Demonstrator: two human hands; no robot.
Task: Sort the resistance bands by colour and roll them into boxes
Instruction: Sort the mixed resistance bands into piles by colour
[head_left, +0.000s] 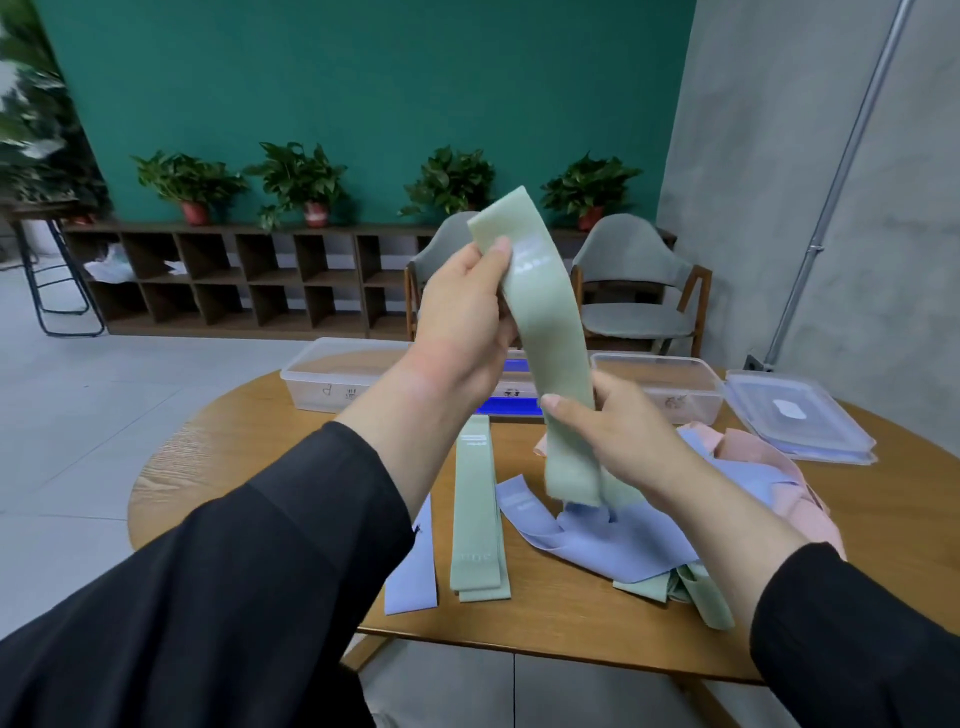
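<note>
A pale green resistance band (550, 332) hangs upright above the table between both hands. My left hand (465, 317) pinches its upper end with thumb on the front. My right hand (613, 431) grips its lower part. Flat green bands (478, 514) lie stacked on the round wooden table (270, 447) under my left forearm, beside a flat lilac band (413, 577). A loose heap of lilac bands (618, 540), pink bands (789, 493) and green bands (696, 587) lies to the right. Clear plastic boxes stand at the back: left (322, 379), middle (511, 402) partly hidden, right (675, 384).
A stack of clear lids (795, 421) lies at the table's far right. Two grey chairs (639, 280) stand behind the table, and a low shelf (234, 275) with potted plants runs along the green wall. A grey wall with a pipe is at right.
</note>
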